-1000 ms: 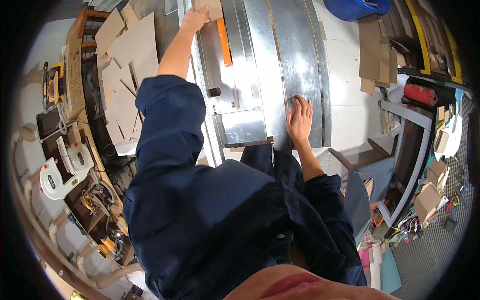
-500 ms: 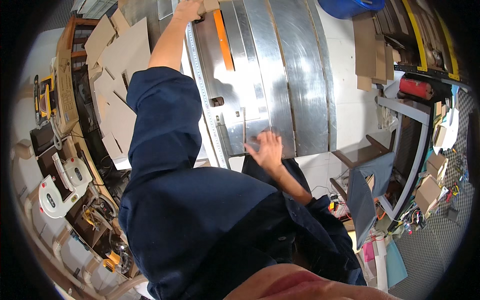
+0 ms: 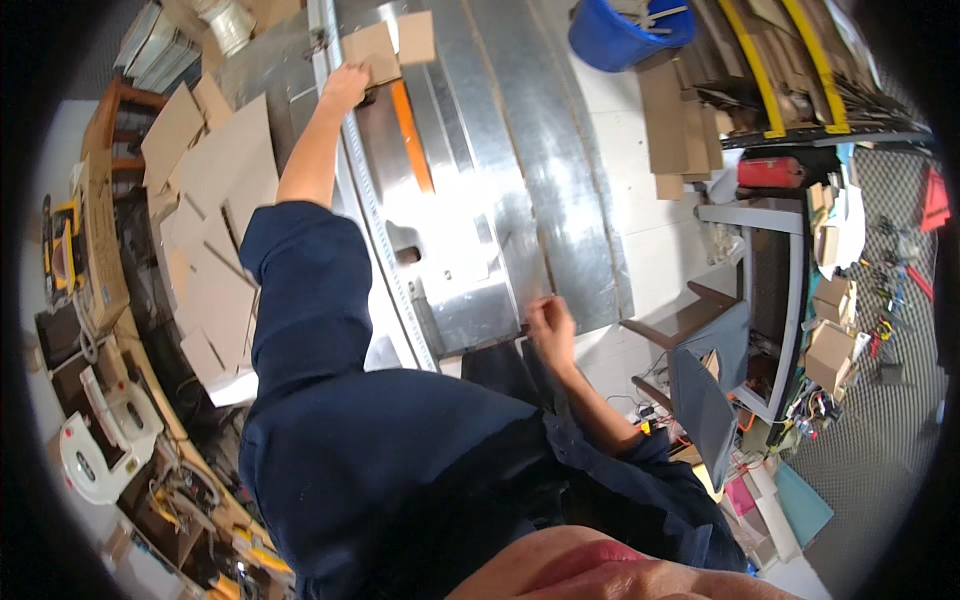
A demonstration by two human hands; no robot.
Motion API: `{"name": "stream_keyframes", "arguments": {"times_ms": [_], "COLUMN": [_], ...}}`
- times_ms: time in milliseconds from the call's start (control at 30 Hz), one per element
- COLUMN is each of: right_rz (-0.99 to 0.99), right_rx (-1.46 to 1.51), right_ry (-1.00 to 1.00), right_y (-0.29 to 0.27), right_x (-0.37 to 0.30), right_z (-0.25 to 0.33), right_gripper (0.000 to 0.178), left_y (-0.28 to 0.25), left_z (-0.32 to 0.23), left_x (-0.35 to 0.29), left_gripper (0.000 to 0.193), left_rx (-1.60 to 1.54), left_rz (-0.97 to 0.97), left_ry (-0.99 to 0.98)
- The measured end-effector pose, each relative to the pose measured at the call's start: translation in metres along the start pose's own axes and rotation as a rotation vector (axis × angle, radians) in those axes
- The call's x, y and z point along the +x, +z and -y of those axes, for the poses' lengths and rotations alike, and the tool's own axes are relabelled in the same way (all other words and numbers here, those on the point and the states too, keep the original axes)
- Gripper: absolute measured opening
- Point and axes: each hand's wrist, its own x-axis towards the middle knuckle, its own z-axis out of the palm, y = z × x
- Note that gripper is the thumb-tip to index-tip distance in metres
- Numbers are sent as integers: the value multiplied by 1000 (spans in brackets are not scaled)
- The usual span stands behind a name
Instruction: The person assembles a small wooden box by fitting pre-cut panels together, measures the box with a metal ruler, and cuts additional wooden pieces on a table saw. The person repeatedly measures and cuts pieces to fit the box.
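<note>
My left hand (image 3: 345,88) reaches to the far side of a metal machine table (image 3: 500,160), its fingers closed at the edge of a small tan board (image 3: 371,52). A second tan board (image 3: 416,38) lies just right of that one. Close to the left hand, an orange strip (image 3: 412,140) runs along the tabletop toward me. At the near edge of the table is my right hand (image 3: 552,330); its fingers are curled together, and whatever they may hold is hidden.
A ruled metal rail (image 3: 385,250) edges the table's left side. Further left lie large tan sheets (image 3: 225,240). To the right stand a blue bucket (image 3: 630,35), a chair (image 3: 710,390) and a rack of boards (image 3: 790,60). A red cylinder (image 3: 770,172) sits by the rack.
My view has shifted, showing more of the table's far side and both tan boards. My right hand has gone from spread fingers on the tabletop to curled fingers at its near edge.
</note>
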Motion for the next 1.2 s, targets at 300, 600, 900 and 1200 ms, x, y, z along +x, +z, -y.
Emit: {"name": "stream_keyframes", "arguments": {"times_ms": [300, 600, 900, 1200], "right_rz": [-293, 502, 472, 598], "right_rx": [-210, -107, 432, -21], "right_ry": [-284, -259, 116, 76], "right_y": [-136, -13, 9, 45], "right_x": [304, 112, -7, -54], "right_z": [259, 216, 19, -69], "right_gripper": [52, 36, 27, 49], "left_y": [-144, -232, -104, -20], "left_z": [1, -129, -230, -277], "left_x": [-19, -151, -323, -462], "left_gripper": [29, 31, 41, 48], "left_rx": [-739, -1638, -1207, -840], "left_rz": [-606, -146, -379, -188], "left_ry": [-385, -84, -838, -543]}}
